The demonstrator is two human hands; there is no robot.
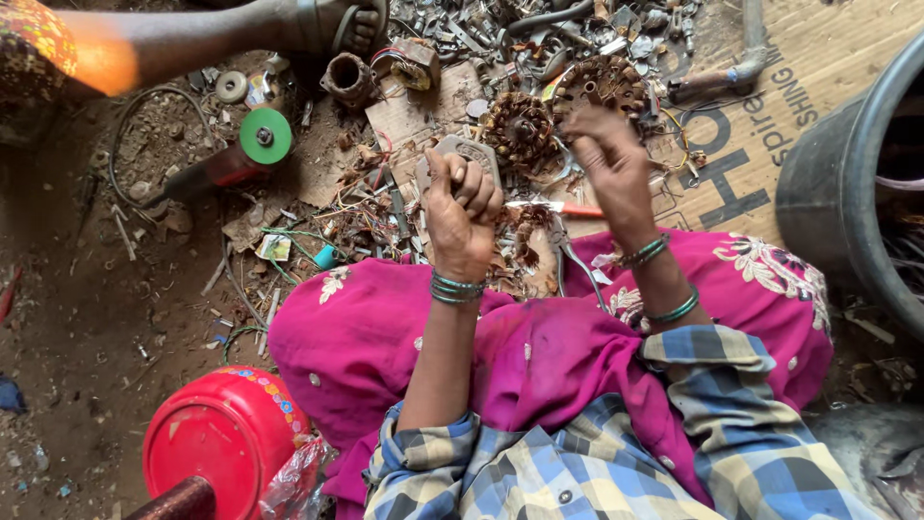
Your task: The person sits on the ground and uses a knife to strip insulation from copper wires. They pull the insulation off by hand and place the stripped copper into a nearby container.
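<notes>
from here i read my left hand [464,217] as clenched in a fist around a flat grey metal piece [469,152] that sticks up above the knuckles, held over my lap. my right hand [611,164] is loosely spread, fingertips down on a rusty copper-wound coil [602,89] lying on the cardboard sheet [770,125]; i cannot tell whether it pinches any wire. a second wound coil [520,130] sits between the two hands, just beside the metal piece. i judge this as the stripping stage: one hand steadying a part, the other picking at the winding. the next move seems to call for a firm pinch on a loose strand. further out lie a red-handled grinder with green disc [252,144], a red container [221,443] and a dark tub [847,183].
</notes>
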